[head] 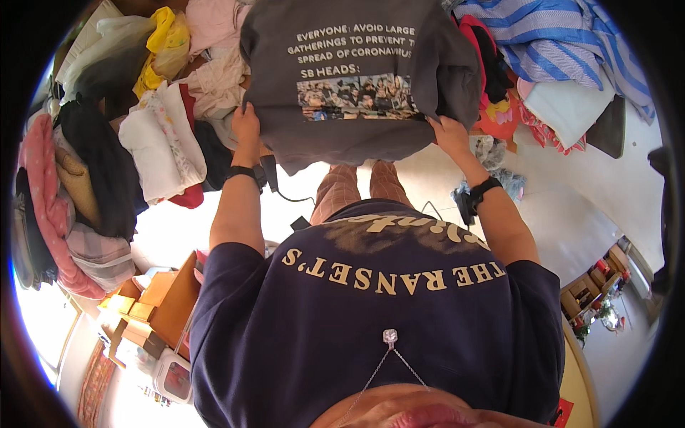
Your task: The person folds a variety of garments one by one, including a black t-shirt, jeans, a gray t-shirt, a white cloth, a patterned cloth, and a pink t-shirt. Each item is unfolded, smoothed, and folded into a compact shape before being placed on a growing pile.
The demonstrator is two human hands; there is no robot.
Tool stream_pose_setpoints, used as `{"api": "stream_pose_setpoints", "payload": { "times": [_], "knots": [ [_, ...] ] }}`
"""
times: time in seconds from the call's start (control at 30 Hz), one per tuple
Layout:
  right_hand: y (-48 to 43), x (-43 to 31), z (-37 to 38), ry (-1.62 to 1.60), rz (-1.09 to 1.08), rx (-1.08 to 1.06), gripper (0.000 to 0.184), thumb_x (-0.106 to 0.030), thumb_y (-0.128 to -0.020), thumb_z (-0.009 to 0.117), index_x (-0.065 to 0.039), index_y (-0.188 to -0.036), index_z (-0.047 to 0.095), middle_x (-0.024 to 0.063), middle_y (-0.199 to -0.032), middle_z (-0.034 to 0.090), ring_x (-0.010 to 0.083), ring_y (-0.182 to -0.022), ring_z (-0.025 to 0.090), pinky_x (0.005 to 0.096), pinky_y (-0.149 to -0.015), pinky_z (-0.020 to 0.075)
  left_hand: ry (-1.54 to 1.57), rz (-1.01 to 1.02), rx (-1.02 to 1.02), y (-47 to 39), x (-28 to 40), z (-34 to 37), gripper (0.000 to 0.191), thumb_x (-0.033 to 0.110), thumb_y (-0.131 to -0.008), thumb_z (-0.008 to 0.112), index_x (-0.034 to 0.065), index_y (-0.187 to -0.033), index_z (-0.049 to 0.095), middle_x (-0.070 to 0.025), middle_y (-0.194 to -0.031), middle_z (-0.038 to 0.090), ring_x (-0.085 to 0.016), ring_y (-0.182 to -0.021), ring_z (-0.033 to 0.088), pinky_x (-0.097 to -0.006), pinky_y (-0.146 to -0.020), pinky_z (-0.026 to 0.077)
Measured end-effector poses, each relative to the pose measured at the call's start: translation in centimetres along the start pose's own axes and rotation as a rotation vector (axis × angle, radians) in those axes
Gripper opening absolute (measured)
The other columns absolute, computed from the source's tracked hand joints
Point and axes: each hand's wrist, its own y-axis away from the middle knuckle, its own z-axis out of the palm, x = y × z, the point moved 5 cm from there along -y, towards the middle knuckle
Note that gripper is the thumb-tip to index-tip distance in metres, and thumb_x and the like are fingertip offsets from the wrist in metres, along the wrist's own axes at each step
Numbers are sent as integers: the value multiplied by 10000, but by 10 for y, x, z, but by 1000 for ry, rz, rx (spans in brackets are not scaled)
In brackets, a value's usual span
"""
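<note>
A dark grey printed garment (342, 136), bearing white writing and a photo print, spreads out in front of me. At its left edge my left hand (247, 128) grips the cloth, fingers partly hidden behind it. My right hand (449, 136) pinches the opposite edge, where the fabric bunches into folds. The lower hem hangs loose between my hands, above my legs. Its top runs out of the picture, so the far end is hidden. Both wrists wear black bands.
Folded white clothes (160, 144) and a black garment (99, 166) lie in piles at left. A yellow plastic bag (160, 48) sits behind them. On the right are a blue-striped cloth (546, 37) and a pale folded cloth (572, 107). A wooden cabinet (171, 299) stands lower left.
</note>
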Motion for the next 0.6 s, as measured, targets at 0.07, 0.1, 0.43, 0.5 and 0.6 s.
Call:
{"api": "stream_pose_setpoints", "payload": {
  "times": [0.07,0.1,0.43,0.5,0.6],
  "knots": [
    [-1,9,8,-198,25,-18,447,-431,-907,572,7,-848,632,251,-857,646,407,-877,626,458,-760,490,-193,101,-2,-5,-3,3,410,351,-944,552,-37,-1060,616,-275,-1009,651,-447,-973,606,-470,-840,461],
    [3,16,15,-277,83,-54,450,-442,-891,595,6,-872,639,253,-864,644,401,-878,628,441,-756,492,-326,138,-21,-5,-3,6,406,338,-944,555,-43,-1073,608,-277,-1023,647,-447,-975,605,-475,-847,459],
    [-33,-6,24,-1026,342,7,636,-454,-814,728,93,-1116,608,178,-973,680,224,-904,647,338,-801,493,-161,1198,-245,107,187,120,466,111,-813,667,136,-1267,565,-113,-1294,560,-343,-1214,496,-471,-1011,399],
    [-38,-17,27,-878,305,3,598,-454,-833,697,80,-1092,626,200,-932,683,260,-884,653,352,-801,486,-387,1183,-295,112,196,166,469,274,-913,577,196,-1366,486,-83,-1422,463,-326,-1320,407,-554,-1056,338],
    [-34,-13,26,-795,137,94,442,-407,-862,648,20,-971,631,231,-865,646,358,-827,632,391,-756,480,-609,996,-310,91,180,206,496,411,-987,449,254,-1454,387,-50,-1533,329,-307,-1420,273,-606,-1109,254]
  ]
}}
